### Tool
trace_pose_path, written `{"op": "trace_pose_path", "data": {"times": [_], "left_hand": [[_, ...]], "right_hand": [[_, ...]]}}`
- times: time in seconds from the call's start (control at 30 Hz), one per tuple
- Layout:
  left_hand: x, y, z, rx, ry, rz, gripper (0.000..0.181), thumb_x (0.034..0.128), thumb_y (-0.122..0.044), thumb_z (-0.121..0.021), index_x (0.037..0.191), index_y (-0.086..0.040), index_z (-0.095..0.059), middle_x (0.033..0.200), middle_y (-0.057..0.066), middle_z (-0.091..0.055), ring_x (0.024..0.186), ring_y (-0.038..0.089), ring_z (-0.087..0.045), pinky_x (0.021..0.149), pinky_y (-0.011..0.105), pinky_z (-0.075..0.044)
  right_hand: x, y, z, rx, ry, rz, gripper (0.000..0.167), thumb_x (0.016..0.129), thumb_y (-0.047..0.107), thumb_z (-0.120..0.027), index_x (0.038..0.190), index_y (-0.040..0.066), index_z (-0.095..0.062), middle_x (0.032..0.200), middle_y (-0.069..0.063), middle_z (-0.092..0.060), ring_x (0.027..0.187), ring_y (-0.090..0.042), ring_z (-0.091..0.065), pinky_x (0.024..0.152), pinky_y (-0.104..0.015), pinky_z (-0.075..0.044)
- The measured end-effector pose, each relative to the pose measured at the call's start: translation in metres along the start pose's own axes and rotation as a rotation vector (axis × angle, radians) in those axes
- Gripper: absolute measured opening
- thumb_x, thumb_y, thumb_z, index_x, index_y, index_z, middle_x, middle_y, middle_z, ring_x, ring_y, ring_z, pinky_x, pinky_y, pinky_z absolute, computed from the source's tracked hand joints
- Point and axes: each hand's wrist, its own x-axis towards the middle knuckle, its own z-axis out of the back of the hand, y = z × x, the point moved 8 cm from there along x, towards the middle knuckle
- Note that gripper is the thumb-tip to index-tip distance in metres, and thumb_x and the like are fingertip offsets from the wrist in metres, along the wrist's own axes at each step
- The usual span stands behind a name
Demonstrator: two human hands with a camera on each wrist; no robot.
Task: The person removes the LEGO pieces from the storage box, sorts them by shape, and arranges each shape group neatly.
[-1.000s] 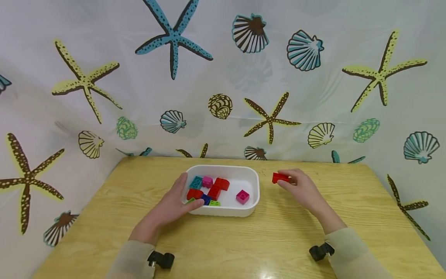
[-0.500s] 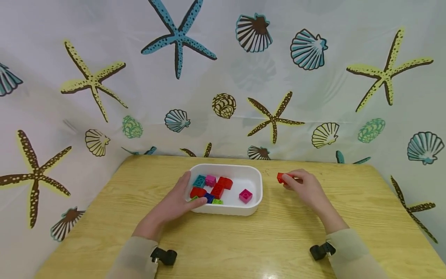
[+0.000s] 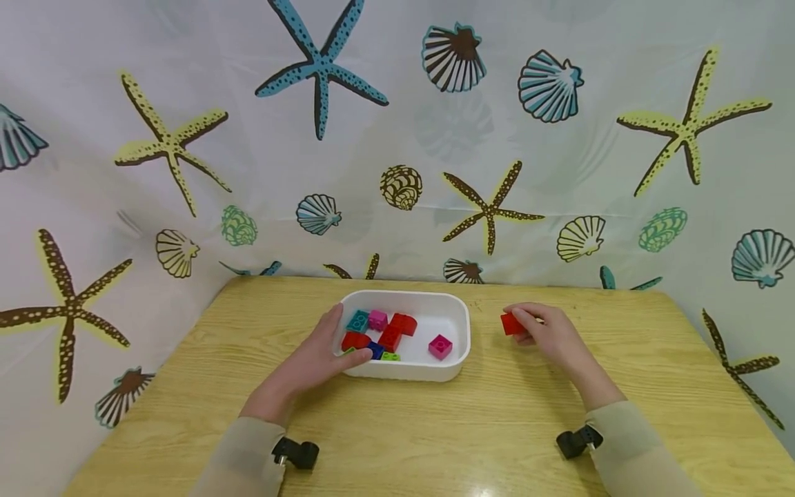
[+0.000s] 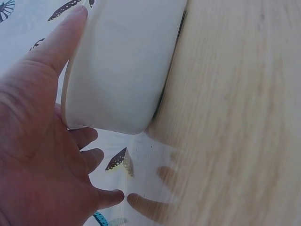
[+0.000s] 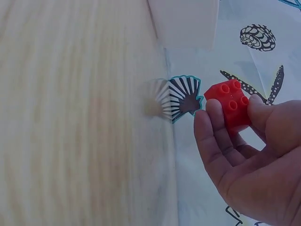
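Observation:
My left hand (image 3: 313, 357) rests at the left end of a white plastic tray (image 3: 404, 371), its thumb lying over the near rim. In the left wrist view the other fingers (image 4: 110, 197) extend, spread, past the end wall. Inside the tray are several toy bricks: a teal brick (image 3: 357, 322), red bricks (image 3: 390, 337), a blue brick (image 3: 375, 351), lime ones partly hidden, and a magenta brick (image 3: 440, 346) lying apart on the right. Right of the tray, my right hand (image 3: 553, 337) holds a red toy brick (image 5: 229, 101) between thumb and fingers, its studs facing the wrist camera.
The tray stands on a light wooden table (image 3: 397, 428). Behind and at both sides hangs a pale cloth (image 3: 373, 138) printed with starfish and shells. A small black camera is strapped at each sleeve.
My right hand has turned the red brick, so a squarer face now shows in the head view. The head view has shifted slightly. My left hand keeps its place on the tray.

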Motion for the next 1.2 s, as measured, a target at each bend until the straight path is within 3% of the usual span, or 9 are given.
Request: {"op": "trace_pose_path", "data": {"times": [0.1,0.3,0.43,0.63,0.93,1.07,1.2], "left_hand": [[0.002,-0.001,0.003,0.011,-0.002,0.004,0.125,0.0982,-0.057,-0.08,0.177,-0.007,0.004,0.183,0.022,-0.005,0.166,0.05,-0.01,0.126,0.073,-0.025],[0.008,-0.003,0.011,-0.012,-0.017,-0.002,0.125,0.0978,-0.058,-0.08,0.177,-0.008,0.003,0.183,0.022,-0.007,0.166,0.05,-0.01,0.125,0.073,-0.027],[0.01,-0.005,0.01,-0.032,0.003,-0.001,0.126,0.0978,-0.057,-0.08,0.177,-0.009,0.004,0.183,0.021,-0.005,0.166,0.05,-0.009,0.125,0.073,-0.025],[0.009,-0.006,0.006,-0.029,0.009,-0.013,0.124,0.0981,-0.056,-0.081,0.177,-0.009,0.003,0.183,0.02,-0.007,0.167,0.049,-0.01,0.125,0.073,-0.028],[0.001,-0.001,0.002,0.041,-0.005,0.0,0.127,0.0963,-0.064,-0.078,0.177,-0.006,0.0,0.183,0.022,-0.009,0.166,0.051,-0.014,0.123,0.073,-0.033],[0.003,-0.001,0.0,0.049,-0.011,-0.009,0.127,0.0957,-0.066,-0.077,0.177,-0.006,-0.001,0.183,0.022,-0.011,0.164,0.052,-0.017,0.121,0.075,-0.034],[0.004,0.0,-0.002,0.051,-0.015,-0.012,0.127,0.0954,-0.067,-0.078,0.177,-0.006,-0.002,0.182,0.022,-0.013,0.164,0.052,-0.02,0.12,0.076,-0.036]], "right_hand": [[0.003,0.004,0.002,-0.011,0.014,0.002,0.043,0.117,0.023,-0.06,0.153,-0.001,-0.063,0.144,-0.029,-0.062,0.106,-0.038,-0.075,0.094,-0.041,-0.065],[0.009,0.014,0.012,-0.152,0.0,0.01,0.052,0.106,0.014,-0.077,0.154,0.004,-0.061,0.156,-0.023,-0.047,0.113,-0.039,-0.061,0.091,-0.037,-0.059],[0.008,0.017,0.009,-0.182,0.048,0.001,0.047,0.106,0.008,-0.075,0.15,-0.001,-0.063,0.151,-0.027,-0.048,0.105,-0.037,-0.063,0.089,-0.038,-0.06],[0.008,0.018,0.008,-0.287,0.083,-0.017,0.043,0.108,0.015,-0.074,0.145,-0.004,-0.065,0.14,-0.028,-0.051,0.083,-0.028,-0.066,0.075,-0.033,-0.058],[0.018,0.004,0.001,-0.333,0.178,-0.019,0.042,0.11,0.021,-0.071,0.143,-0.004,-0.066,0.126,-0.022,-0.059,0.072,-0.026,-0.065,0.067,-0.032,-0.054],[0.022,-0.003,0.001,-0.36,0.195,-0.004,0.037,0.11,0.023,-0.072,0.138,0.0,-0.068,0.127,-0.018,-0.065,0.078,-0.025,-0.064,0.071,-0.034,-0.054],[0.03,-0.009,-0.003,-0.408,0.199,0.018,0.031,0.108,0.026,-0.075,0.131,0.005,-0.072,0.123,-0.012,-0.072,0.095,-0.025,-0.065,0.089,-0.043,-0.057]]}}
